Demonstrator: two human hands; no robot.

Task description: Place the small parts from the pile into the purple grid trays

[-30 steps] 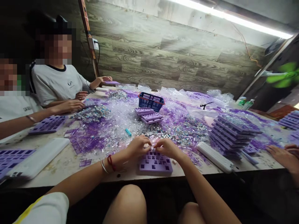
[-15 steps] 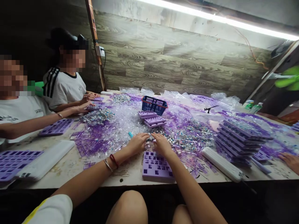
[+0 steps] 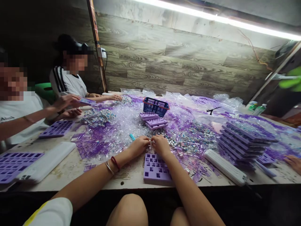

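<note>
My left hand and my right hand meet just beyond a purple tray with square holes. The fingers of both are pinched. A small pale bit shows between the fingertips, too small to name. My right forearm covers the tray's right side. Past my fingers lies a heap of small white and blue pieces. Left of them spreads a pile of clear plastic pieces, with a turquoise stick near my left hand.
Two purple trays lie before a dark blue basket. Stacked purple trays and a white bar are at right. Another long white case lies at left. Two co-workers sit on the left; another person's hand shows far right.
My hands have drawn in, with the fingers now pinched close together. On the left, one co-worker has lifted a purple piece, and the other's hand has reached right to a heap.
</note>
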